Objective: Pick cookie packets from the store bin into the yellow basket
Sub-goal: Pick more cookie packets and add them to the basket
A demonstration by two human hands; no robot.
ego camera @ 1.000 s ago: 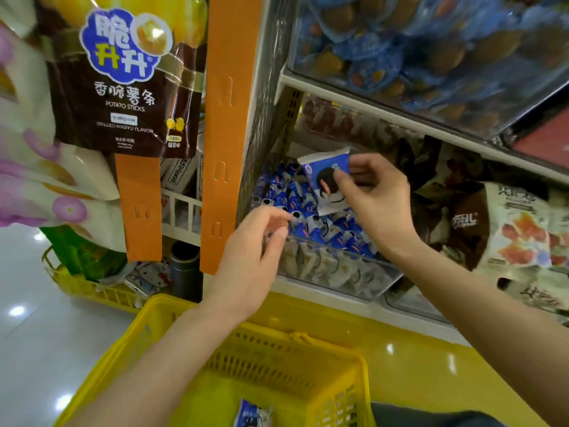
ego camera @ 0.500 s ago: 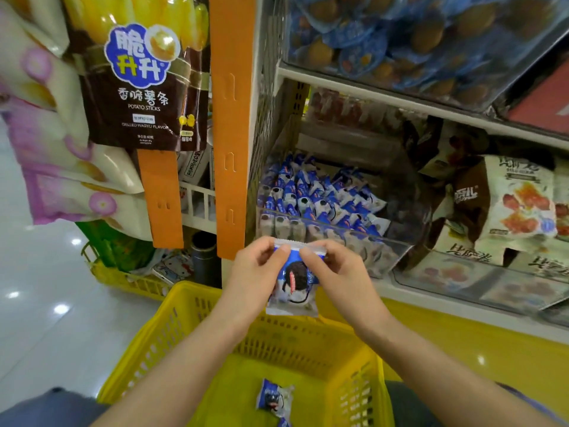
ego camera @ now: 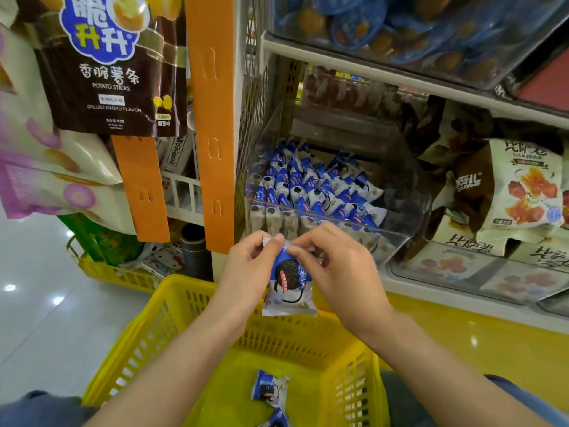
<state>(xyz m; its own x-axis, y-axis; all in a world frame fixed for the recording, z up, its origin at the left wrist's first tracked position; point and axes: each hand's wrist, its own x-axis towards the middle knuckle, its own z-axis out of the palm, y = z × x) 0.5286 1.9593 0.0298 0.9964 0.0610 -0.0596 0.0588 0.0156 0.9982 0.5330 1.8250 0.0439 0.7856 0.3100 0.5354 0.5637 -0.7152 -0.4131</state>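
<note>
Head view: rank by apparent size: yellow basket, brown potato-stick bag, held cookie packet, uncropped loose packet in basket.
1. yellow basket
2. potato-stick bag, cropped at top
3. held packet
4. loose packet: looks smaller, but sits farther from camera, so unsure

Cookie packet [ego camera: 288, 280] pinched at its top edge by left hand [ego camera: 251, 262] and right hand [ego camera: 334, 266], above yellow basket [ego camera: 160, 322].

Shop, snack shelves [ego camera: 400, 73], yellow basket [ego camera: 172, 306]

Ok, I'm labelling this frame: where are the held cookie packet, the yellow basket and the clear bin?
held cookie packet [ego camera: 289, 280], head view, printed cookie on its front
yellow basket [ego camera: 167, 309], head view, left wall
clear bin [ego camera: 378, 241], head view, front wall
</note>
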